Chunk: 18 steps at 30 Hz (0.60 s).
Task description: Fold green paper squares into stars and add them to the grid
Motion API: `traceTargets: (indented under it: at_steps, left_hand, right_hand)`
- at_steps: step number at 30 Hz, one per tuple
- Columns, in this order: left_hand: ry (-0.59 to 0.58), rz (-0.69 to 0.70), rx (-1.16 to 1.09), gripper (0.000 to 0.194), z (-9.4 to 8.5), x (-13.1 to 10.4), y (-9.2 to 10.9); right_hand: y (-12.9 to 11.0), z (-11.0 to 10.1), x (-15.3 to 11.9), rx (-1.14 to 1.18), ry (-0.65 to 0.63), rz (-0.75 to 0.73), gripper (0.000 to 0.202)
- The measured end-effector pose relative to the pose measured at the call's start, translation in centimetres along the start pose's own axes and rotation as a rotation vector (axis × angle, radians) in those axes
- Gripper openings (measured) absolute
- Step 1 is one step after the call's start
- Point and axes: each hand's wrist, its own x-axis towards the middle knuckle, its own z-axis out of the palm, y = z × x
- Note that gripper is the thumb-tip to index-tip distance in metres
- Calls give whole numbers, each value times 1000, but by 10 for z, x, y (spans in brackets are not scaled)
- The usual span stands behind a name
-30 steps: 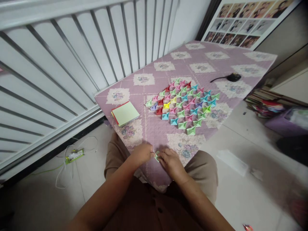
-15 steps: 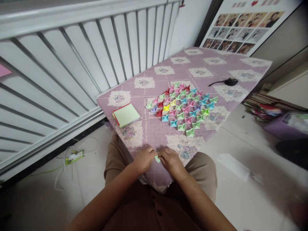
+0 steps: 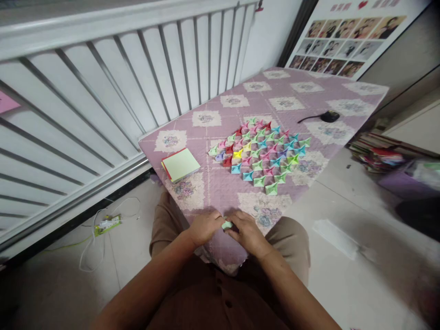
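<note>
purple flowered tablecloth is covering the table, and its near corner is pointing at the person's lap. close to that corner, both hands are working on a tiny piece of folded green paper. the left hand is curling, and its fingertips are holding the left end of the paper. its thumb is hiding, so i cannot tell how hard it is squeezing. the right hand is bending its fingers over the other end, with its thumb sitting a little apart from them and the paper resting between. the two hands are almost touching, and only a bit of green is showing in the middle.

past the hands, lots of little folded paper shapes are standing in slanting rows. they are making a big diamond of green, pink, blue, red and yellow. to their left, a stack of square papers is lying near the table's edge, with pale green on top and red and yellow peeking out. farther off on the right, a small black thing with a cord is lying on the cloth.

behind the table's left edge, a white radiator is running along the wall. on the floor, a green and white power strip is lying with thin wires curling around it. at the far end, a photo board is leaning back.
</note>
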Motion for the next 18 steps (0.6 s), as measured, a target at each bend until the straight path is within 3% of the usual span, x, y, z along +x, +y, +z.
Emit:
traceTargets:
  at_steps: [5,13,18]
  left_hand:
    - [30,-4,20,26,5,-1,-4]
    - [97,10,-114,24,8,2,-7]
    - [205,-22,-180,21,8,2,-3]
  right_hand:
    - [-1,0,-1,9,-18,15,35]
    - [-3,10,-6,-30,93,23,20]
    - [-3,11,-2,26,145,37,15]
